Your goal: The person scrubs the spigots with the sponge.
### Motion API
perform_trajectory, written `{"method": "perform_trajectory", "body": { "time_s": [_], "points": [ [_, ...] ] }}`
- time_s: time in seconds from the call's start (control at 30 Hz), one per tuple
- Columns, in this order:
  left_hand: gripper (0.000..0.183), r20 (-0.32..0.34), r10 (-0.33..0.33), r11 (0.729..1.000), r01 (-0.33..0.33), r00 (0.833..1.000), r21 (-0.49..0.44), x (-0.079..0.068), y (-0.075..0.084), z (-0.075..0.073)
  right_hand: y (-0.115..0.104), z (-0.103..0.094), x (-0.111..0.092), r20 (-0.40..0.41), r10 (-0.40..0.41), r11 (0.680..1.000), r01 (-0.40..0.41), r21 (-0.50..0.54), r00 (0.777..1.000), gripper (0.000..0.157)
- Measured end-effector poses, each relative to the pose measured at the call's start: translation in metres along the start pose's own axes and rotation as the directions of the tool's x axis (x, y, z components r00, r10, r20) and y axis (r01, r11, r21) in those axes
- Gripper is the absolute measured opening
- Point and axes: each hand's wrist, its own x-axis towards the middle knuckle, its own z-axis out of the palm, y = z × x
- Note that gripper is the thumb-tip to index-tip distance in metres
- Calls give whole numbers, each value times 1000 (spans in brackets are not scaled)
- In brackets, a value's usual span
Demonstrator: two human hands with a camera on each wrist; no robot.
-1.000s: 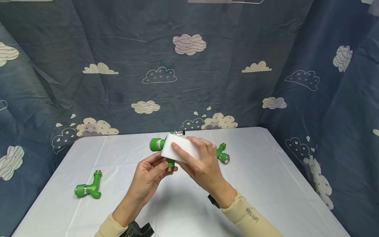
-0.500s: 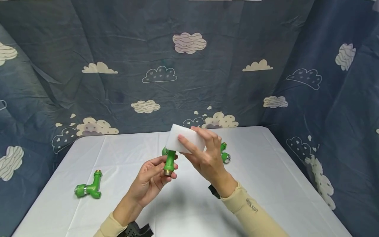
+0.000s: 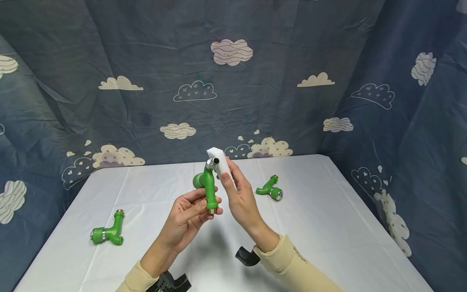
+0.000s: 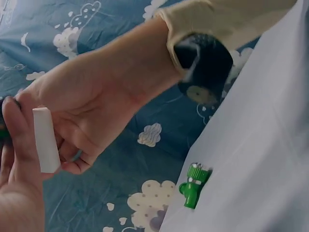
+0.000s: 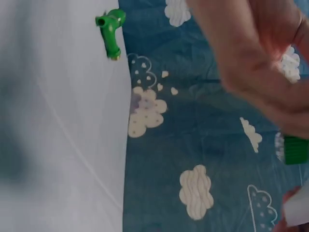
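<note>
My left hand (image 3: 180, 227) holds a green tap (image 3: 209, 184) by its lower body, above the table. The tap's brass threaded end points down, its chrome spout tip is at the top, and the green knob faces left. A white sponge block (image 3: 221, 159) is pinched between the thumb and fingers of my right hand (image 3: 246, 205). It stands tilted on edge just behind and right of the spout tip. In the left wrist view the white block (image 4: 46, 140) shows edge-on between both hands. Part of the green knob (image 5: 295, 150) appears at the right wrist view's edge.
A second green tap (image 3: 111, 231) lies on the white-covered table (image 3: 328, 227) at the left. Another green tap (image 3: 270, 188) lies behind my right hand. A dark blue cloud-print curtain (image 3: 255, 93) encloses the table's back and sides.
The sponge, earlier across the front of the tap, has swung up and turned edge-on behind the spout. The tap turned in my left hand, and its chrome tip now faces forward.
</note>
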Motion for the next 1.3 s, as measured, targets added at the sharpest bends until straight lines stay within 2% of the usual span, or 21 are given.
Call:
{"method": "perform_trajectory", "body": {
  "time_s": [0.1,0.2,0.3,0.37,0.4,0.5,0.6,0.73,0.87,1.0,1.13,1.3],
  "points": [
    [31,-134,49,991,-32,990,126,2,-1,-2,-3,3,-3,44,74,995,-76,63,996,47],
    [23,-291,96,973,-29,952,228,5,-1,-3,-6,4,-7,76,95,992,-101,70,993,46],
    [20,-406,118,962,-2,906,274,7,-1,-4,-10,6,-11,77,75,996,-79,52,994,46],
    [20,-443,124,961,4,888,278,8,1,-4,-11,6,-13,53,28,1000,-28,-5,998,47],
    [20,-448,128,961,1,885,276,8,1,-4,-11,6,-14,35,-7,999,8,-42,999,47],
    [20,-436,132,964,-14,890,265,8,3,-4,-10,6,-14,-43,-143,976,134,-174,989,48],
    [21,-422,133,965,-20,897,262,7,2,-3,-8,5,-14,-105,-291,924,250,-290,951,47],
    [24,-389,137,959,-25,911,281,3,-1,-3,-6,2,-14,-96,-394,861,331,-387,914,48],
    [26,-321,158,947,-51,934,317,1,-6,-4,-6,-4,-10,-76,-418,831,347,-435,905,53],
    [25,-279,156,941,-57,948,335,-1,-11,-3,-7,-9,-5,-74,-421,829,351,-435,904,53],
    [25,-287,139,950,-45,948,309,-2,-13,-2,-5,-9,-4,-71,-418,838,354,-416,906,53],
    [23,-325,90,964,0,941,266,-1,-12,-1,-1,-5,-9,-74,-439,826,369,-425,896,54]
  ]
}}
